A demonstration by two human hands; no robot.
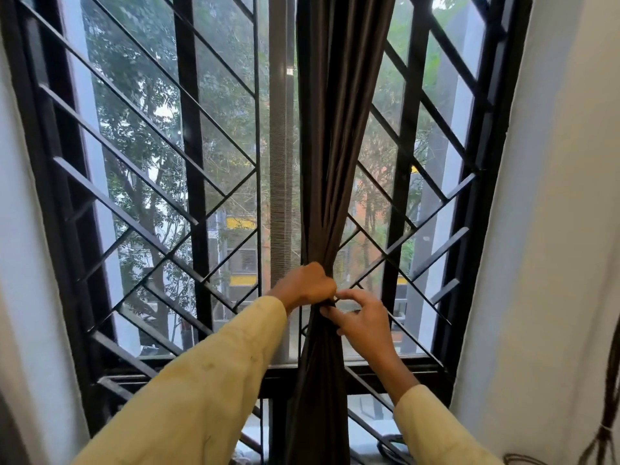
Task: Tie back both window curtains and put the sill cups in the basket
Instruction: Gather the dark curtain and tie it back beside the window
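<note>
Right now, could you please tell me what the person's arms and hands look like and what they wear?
Both arms are covered by long, loose, pale yellow sleeves that end at the wrists. The left sleeve shows a few faint darker spots; the right sleeve looks plain. The left hand and right hand are bare, with no gloves.

Dark curtain hung bunched before black window grille. Left hand gripped the gathered waist; right hand pinched it just below.
</note>
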